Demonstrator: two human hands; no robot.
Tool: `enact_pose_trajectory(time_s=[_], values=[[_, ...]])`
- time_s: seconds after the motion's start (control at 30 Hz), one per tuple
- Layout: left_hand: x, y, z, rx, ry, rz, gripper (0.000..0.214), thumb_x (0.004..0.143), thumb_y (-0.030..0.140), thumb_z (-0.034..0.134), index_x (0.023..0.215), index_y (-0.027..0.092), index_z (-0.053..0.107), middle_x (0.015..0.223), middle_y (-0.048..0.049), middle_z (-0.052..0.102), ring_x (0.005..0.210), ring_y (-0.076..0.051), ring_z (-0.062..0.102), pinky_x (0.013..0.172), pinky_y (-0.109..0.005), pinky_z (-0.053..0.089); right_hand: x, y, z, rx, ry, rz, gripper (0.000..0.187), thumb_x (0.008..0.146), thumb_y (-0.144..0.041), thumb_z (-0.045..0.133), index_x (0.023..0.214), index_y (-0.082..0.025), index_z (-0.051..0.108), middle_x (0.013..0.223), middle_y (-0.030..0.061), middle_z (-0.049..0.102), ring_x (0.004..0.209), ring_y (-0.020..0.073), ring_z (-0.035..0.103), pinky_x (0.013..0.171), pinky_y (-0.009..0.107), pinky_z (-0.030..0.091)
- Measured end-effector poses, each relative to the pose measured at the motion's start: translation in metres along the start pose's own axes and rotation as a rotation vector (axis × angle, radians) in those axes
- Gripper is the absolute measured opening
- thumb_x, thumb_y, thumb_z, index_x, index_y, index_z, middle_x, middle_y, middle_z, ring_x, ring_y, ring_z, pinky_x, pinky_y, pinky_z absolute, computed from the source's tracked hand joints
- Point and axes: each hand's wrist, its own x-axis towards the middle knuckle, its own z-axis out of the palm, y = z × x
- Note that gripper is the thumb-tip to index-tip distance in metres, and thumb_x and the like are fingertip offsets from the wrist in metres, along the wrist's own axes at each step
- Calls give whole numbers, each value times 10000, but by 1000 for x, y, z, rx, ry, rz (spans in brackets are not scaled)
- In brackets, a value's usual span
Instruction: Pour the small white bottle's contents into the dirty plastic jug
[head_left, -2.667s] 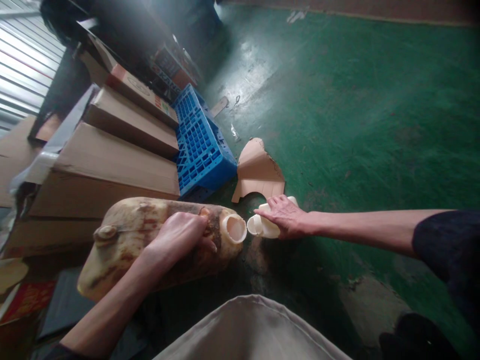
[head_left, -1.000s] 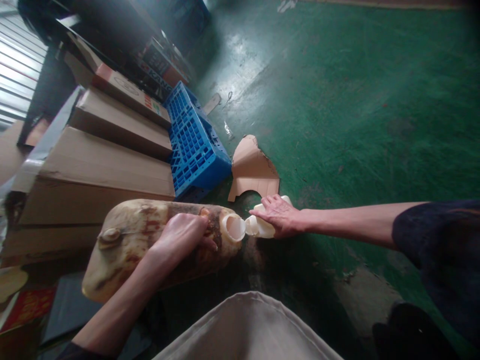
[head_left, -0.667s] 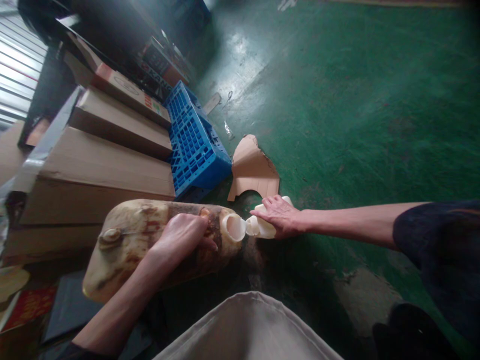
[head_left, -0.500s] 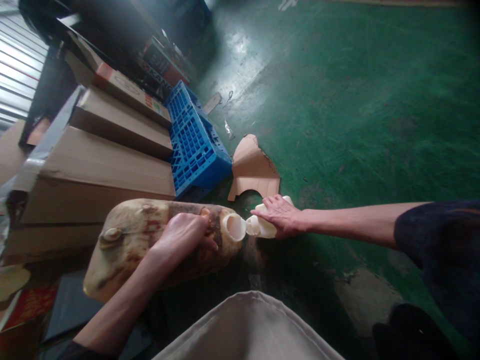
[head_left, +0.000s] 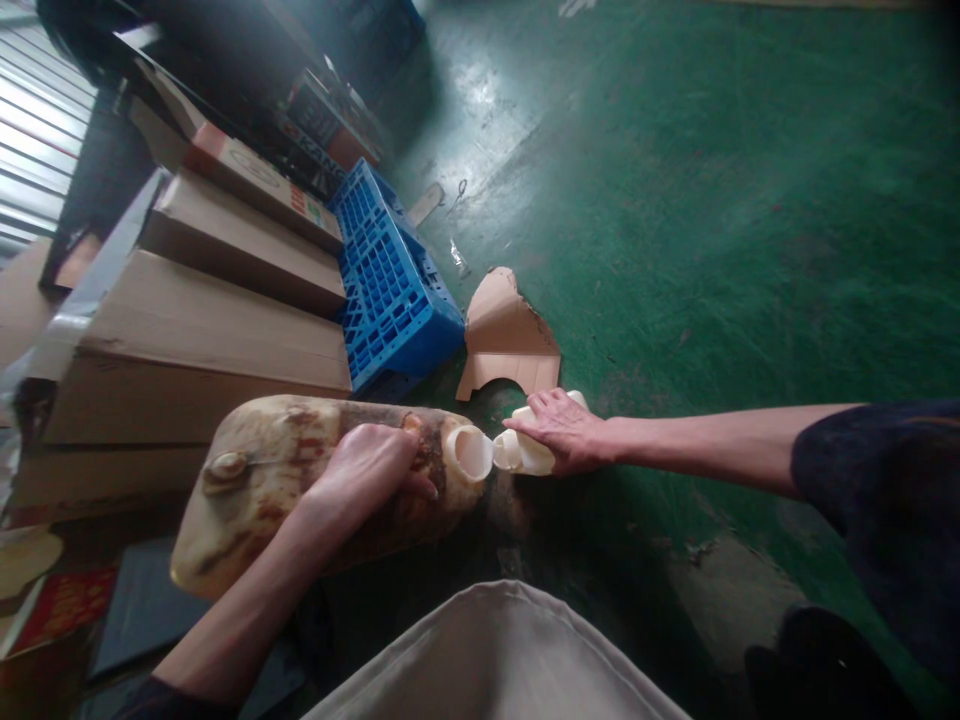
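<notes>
A stained, yellowish plastic jerrycan (head_left: pixel 277 440) lies tipped on its side, its open white mouth (head_left: pixel 471 453) facing right. My left hand (head_left: pixel 375 460) is closed around the jerrycan's handle, with the fingers partly out of sight. Just right of that mouth, a smaller off-white plastic bottle (head_left: pixel 534 458) points its neck toward it. My right hand (head_left: pixel 566 430) is wrapped over the bottle from above. The two openings almost meet; whether they touch, or liquid passes between them, I cannot make out.
A blue plastic pallet (head_left: pixel 401 325) stands beyond the jerrycan, beside stacked cardboard boxes (head_left: pixel 217 320) on the left. A torn cardboard piece (head_left: pixel 514 335) lies on the green floor (head_left: pixel 735 220). Light cloth (head_left: pixel 495 650) covers my front at the bottom.
The jerrycan has shifted very slightly to the right. Both hands keep the same hold, and the bottle stays almost where it was.
</notes>
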Motion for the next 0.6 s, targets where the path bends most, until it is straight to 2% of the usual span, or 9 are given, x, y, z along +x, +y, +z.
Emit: enact_pose_trajectory(time_s=[0.4, 0.6], values=[[3, -5, 4, -2, 17, -1, 415, 756, 563, 619, 651, 168, 689, 774, -117, 749, 732, -230, 642, 613, -315, 333, -1, -1, -3, 8, -13, 6, 894, 594, -400, 710, 1411, -272, 369, 1149, 212, 496, 1085, 389, 494, 858, 471, 370], [4, -3, 3, -8, 27, 32, 392, 772, 507, 573, 590, 173, 671, 736, -117, 747, 623, -206, 590, 579, -343, 274, -1, 0, -3, 24, -14, 7, 898, 596, -384, 708, 1419, -269, 367, 1157, 218, 489, 1090, 395, 491, 869, 481, 370]])
